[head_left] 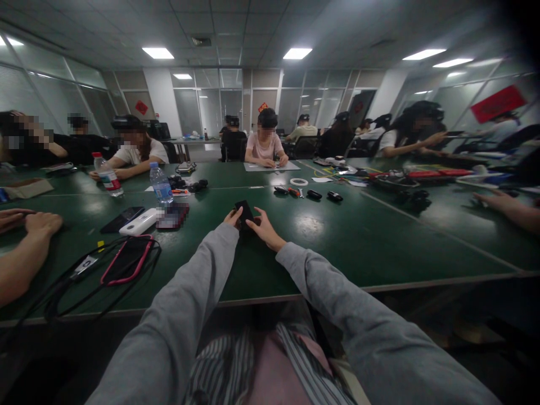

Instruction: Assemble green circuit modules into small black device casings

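Observation:
A small flat black rectangular object (243, 210), which I cannot name for certain, is held up just above the green table in front of me. Gripping its left side is my left hand (233, 217), the thumb lying along the edge. On the opposite side, my right hand (267, 230) has its thumb against the lower right edge and its forefinger bent near the top. The other fingers of both hands are largely hidden. Farther off on the table lie several small black tools or cases (314, 194) and a white ring-shaped roll (299, 182).
Left of me are a pink-rimmed phone (127, 260) with black straps, a white device (141, 221), a dark phone (123, 219) and two bottles (161, 184). Other people's arms (25, 253) rest on the left and right. Cables (392, 175) lie at right. The green table's (379, 242) front edge is near my forearms.

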The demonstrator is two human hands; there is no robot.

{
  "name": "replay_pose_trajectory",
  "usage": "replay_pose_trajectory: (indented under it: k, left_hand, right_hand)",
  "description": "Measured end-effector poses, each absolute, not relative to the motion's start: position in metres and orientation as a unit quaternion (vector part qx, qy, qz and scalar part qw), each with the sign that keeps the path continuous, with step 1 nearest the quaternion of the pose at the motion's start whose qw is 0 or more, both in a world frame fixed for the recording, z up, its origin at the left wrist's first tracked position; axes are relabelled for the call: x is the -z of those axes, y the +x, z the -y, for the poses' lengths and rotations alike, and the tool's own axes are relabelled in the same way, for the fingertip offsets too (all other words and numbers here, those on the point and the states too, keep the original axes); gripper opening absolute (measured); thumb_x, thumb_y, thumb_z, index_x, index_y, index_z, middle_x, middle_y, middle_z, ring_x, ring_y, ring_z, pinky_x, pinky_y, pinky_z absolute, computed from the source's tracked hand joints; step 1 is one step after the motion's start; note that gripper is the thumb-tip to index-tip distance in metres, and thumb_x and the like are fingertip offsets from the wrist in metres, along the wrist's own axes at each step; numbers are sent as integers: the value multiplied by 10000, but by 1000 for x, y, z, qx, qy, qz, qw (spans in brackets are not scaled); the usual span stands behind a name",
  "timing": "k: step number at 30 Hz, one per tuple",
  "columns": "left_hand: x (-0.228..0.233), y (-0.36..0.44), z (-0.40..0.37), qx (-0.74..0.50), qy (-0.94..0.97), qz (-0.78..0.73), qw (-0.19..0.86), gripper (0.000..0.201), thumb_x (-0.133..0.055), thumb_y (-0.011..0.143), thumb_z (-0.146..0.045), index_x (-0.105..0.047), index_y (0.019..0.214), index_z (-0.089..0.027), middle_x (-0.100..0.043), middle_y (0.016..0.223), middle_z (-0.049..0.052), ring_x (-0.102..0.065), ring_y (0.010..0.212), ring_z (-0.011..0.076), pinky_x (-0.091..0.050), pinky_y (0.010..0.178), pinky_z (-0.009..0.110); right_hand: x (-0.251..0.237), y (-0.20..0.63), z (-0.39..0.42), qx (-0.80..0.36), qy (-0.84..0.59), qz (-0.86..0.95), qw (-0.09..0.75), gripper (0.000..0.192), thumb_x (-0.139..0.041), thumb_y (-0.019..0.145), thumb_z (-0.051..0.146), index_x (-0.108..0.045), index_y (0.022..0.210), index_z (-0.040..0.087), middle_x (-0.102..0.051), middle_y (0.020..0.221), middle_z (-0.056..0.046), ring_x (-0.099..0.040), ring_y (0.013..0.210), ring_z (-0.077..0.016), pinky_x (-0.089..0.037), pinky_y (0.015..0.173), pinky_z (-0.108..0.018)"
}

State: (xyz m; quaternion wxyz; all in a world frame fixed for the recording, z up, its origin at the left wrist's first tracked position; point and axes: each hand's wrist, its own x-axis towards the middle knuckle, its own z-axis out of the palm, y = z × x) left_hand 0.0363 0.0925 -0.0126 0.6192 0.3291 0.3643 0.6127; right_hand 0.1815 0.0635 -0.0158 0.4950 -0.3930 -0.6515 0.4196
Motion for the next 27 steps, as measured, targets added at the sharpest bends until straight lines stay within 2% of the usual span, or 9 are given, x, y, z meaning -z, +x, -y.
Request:
replay_pose_trajectory:
  k: [8, 14, 19, 24, 27]
  left_hand:
    - [9, 37, -86, -602, 320, -403, 611, 420, -710, 718, -471, -580, 1041, -237, -638, 1008, 70, -642, 703, 145, -531, 615, 278]
    - [10, 36, -88, -587, 320, -405, 623, 473, -646, 751, -541, -554, 1124, -265, -643, 960, 44, -634, 642, 130, -524, 623, 289]
    - [8, 36, -82, -584, 343, -407, 613, 536, -740, 706, -423, -542, 1183, -278, -644, 986, 41, -642, 669, 124, -519, 667, 285]
    - [3, 36, -78, -603, 351, -411, 586, 581, -693, 755, -421, -477, 1290, -352, -644, 954, 19, -626, 614, 102, -503, 606, 250]
    - [-1, 35, -75, -617, 354, -405, 575, 544, -711, 748, -368, -522, 1256, -321, -648, 909, 16, -628, 623, 95, -497, 603, 224]
  right_hand:
    - [17, 181, -67, -374, -395, 657, 522, 680, -617, 771, 437, -334, 1341, 199, -528, 985, -52, -531, 908, -176, -460, 873, -382]
    - [17, 183, -72, -306, -399, 662, 556, 606, -599, 785, 413, -376, 1296, 174, -526, 987, -62, -524, 900, -175, -449, 891, -384]
    - [15, 185, -71, -355, -401, 652, 537, 595, -577, 799, 438, -374, 1304, 196, -529, 993, -60, -529, 899, -178, -473, 851, -372]
    - [13, 186, -68, -412, -400, 625, 529, 604, -555, 813, 463, -363, 1335, 228, -539, 999, -50, -542, 898, -176, -480, 850, -373]
    - [12, 185, -66, -430, -397, 621, 521, 605, -560, 814, 464, -364, 1340, 240, -549, 992, -45, -553, 882, -174, -493, 833, -369]
